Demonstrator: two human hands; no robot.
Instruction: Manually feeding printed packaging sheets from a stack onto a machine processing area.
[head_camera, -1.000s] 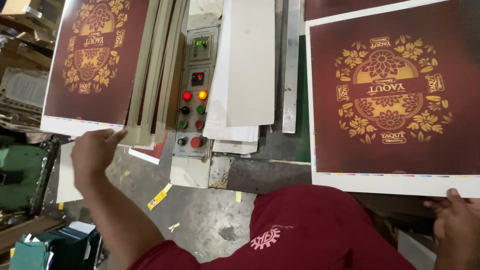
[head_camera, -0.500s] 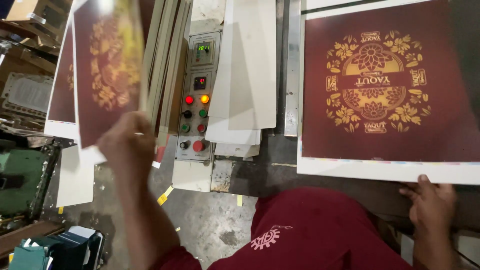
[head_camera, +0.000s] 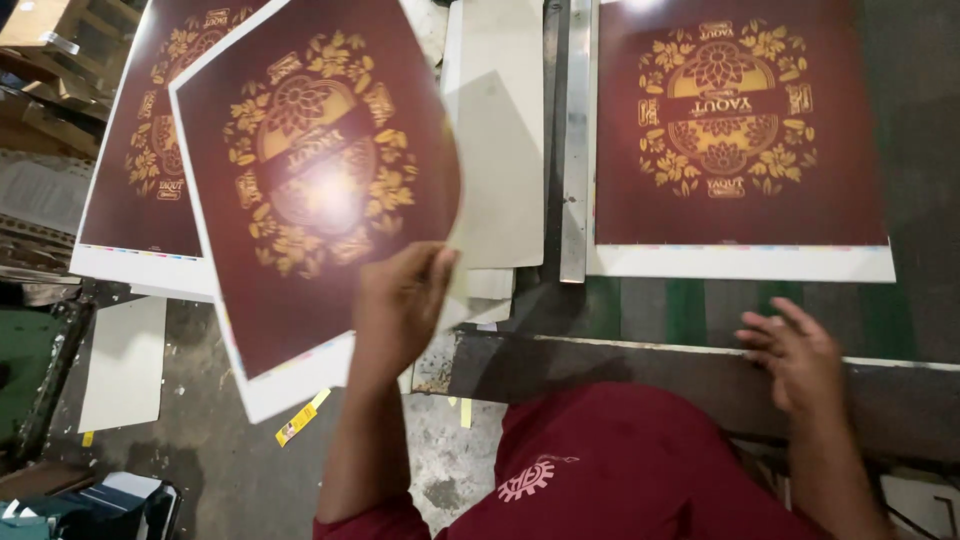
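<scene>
Left grip (head_camera: 400, 300) on maroon sheet (head_camera: 310, 190) — stack (head_camera: 140, 170) behind

The scene is moderately lit from above, with warm, slightly dim tones and deep shade toward the lower left floor and the right edge. A soft white glare spot sits on the glossy maroon sheet (head_camera: 310, 190) lifted by the left hand (head_camera: 400, 300), washing out part of its gold pattern. That sheet shows slight motion blur and curls, while the flat printed sheet (head_camera: 735, 130) on the right is sharper. The right hand (head_camera: 795, 350) is a little soft. Wide-angle distortion bends straight lines near the frame edges.
</scene>
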